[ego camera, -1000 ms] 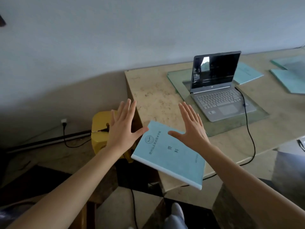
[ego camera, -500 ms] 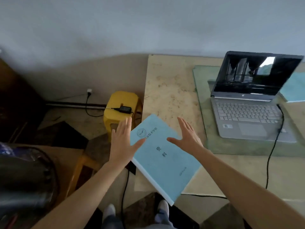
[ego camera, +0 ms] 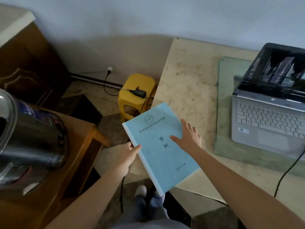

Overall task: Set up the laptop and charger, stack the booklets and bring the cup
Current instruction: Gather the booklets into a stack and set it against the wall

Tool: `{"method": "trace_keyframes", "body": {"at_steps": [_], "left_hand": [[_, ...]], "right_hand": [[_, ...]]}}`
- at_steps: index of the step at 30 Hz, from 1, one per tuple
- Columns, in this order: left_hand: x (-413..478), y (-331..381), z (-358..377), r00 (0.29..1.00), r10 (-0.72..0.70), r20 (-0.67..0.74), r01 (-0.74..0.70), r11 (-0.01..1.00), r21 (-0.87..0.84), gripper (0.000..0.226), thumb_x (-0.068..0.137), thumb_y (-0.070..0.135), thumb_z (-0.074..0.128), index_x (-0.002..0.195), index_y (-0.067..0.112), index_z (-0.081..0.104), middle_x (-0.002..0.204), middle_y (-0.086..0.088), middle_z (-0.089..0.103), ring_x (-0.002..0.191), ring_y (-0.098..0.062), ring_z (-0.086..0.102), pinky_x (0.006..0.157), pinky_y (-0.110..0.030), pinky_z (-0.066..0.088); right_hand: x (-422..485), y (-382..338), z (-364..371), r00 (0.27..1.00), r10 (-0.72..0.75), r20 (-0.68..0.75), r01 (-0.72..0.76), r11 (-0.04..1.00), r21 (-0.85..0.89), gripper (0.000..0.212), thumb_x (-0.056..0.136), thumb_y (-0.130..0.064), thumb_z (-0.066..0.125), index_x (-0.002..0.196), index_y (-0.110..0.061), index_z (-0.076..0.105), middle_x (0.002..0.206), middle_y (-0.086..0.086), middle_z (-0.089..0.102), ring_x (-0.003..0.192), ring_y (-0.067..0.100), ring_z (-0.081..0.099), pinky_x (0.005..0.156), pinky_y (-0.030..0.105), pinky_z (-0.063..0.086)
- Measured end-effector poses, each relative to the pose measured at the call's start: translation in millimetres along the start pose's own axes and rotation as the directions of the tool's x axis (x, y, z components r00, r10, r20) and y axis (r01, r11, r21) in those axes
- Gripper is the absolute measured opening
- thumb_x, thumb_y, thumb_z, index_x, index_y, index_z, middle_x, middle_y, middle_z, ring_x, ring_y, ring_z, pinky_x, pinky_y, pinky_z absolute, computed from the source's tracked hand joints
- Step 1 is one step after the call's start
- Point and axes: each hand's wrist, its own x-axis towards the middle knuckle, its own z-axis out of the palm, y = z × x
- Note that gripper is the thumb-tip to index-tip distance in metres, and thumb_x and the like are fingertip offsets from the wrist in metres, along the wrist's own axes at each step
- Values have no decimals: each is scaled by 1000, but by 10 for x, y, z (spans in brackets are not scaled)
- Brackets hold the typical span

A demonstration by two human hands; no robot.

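The counter [ego camera: 189, 83] carries a glass sheet [ego camera: 231, 76] with the open laptop [ego camera: 267, 113] on it at the right. A blue booklet [ego camera: 158, 146] lies across the counter's near left corner, partly overhanging. The left hand [ego camera: 127, 156] pinches its spine edge, thumb on top; the right hand [ego camera: 189, 138] rests flat on the cover, fingers [ego camera: 185, 125] spread. A charger brick [ego camera: 140, 92] sits on a yellow stool [ego camera: 137, 95] beside the counter.
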Motion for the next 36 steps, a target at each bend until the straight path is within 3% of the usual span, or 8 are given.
{"method": "trace_keyframes", "body": {"at_steps": [5, 11, 17, 19, 22, 28, 31, 36], "left_hand": [[-17, 81, 91, 985, 109, -131, -132, 974, -182, 32, 87, 12, 61, 115, 5, 47, 108, -16, 62, 89, -23, 62, 64, -27, 46], [-148, 189, 116, 959, 141, 246, -49, 937, -345, 39, 78, 12, 72, 113, 22, 60, 107, -3, 72, 94, -23, 70, 66, -31, 56], [-201, 244, 92, 974, 136, 181, -60, 925, -374, 34, 82, -4, 60, 109, 16, 61, 105, -8, 69, 94, -26, 66, 72, -36, 53], [-246, 329, 57, 955, 170, 242, -63, 917, -394, 37, 82, -6, 59, 111, 17, 62, 107, -8, 71, 97, -28, 67, 75, -38, 55], [-309, 482, 26, 932, 187, 310, -48, 913, -405, 33, 83, -6, 56, 106, 17, 63, 103, -6, 74, 91, -25, 71, 72, -36, 57], [-419, 696, -61, 899, 187, 397, -54, 945, -323, 21, 84, 5, 58, 98, 20, 64, 84, -2, 77, 81, -23, 72, 70, -36, 58], [-428, 793, -113, 898, 152, 414, -42, 964, -263, 17, 85, 15, 59, 101, 18, 64, 94, -11, 74, 94, -32, 67, 86, -46, 53], [-386, 927, 29, 902, 157, 402, -81, 976, -200, 23, 86, 12, 61, 108, 11, 65, 100, -16, 71, 86, -32, 69, 79, -41, 55]], "right_hand": [[1, 21, -23, 989, 141, 54, -149, 959, 241, 82, 81, -46, 66, 147, -24, 22, 137, 3, 45, 127, 28, 38, 98, 46, 40], [-75, -32, 29, 975, 207, 80, -221, 941, 257, 77, 79, -49, 65, 143, -26, 29, 139, 4, 41, 128, 29, 36, 100, 46, 39], [-160, 17, 40, 982, 157, 106, -184, 925, 333, 74, 81, -47, 67, 142, -24, 33, 139, 3, 41, 129, 27, 35, 106, 48, 34], [-190, 52, 0, 980, 131, 148, -191, 818, 543, 72, 81, -39, 71, 141, -18, 37, 136, 6, 46, 126, 27, 43, 105, 47, 40], [-250, 88, -120, 952, 99, 291, -302, 474, 827, 68, 84, -33, 70, 140, -14, 37, 133, 2, 53, 113, 19, 57, 89, 35, 49], [-325, 152, -208, 913, -15, 407, -381, 326, 865, 43, 77, -42, 71, 112, -17, 65, 108, 4, 71, 91, 16, 69, 80, 32, 56], [-411, 221, -247, 935, 47, 352, -355, 159, 921, 44, 69, -32, 77, 107, -13, 67, 99, 8, 73, 83, 22, 70, 73, 35, 58], [-680, 345, -424, 952, 196, 235, -263, 131, 956, 15, 87, -15, 65, 101, -21, 66, 91, -7, 73, 79, 8, 67, 64, 27, 53]]}}
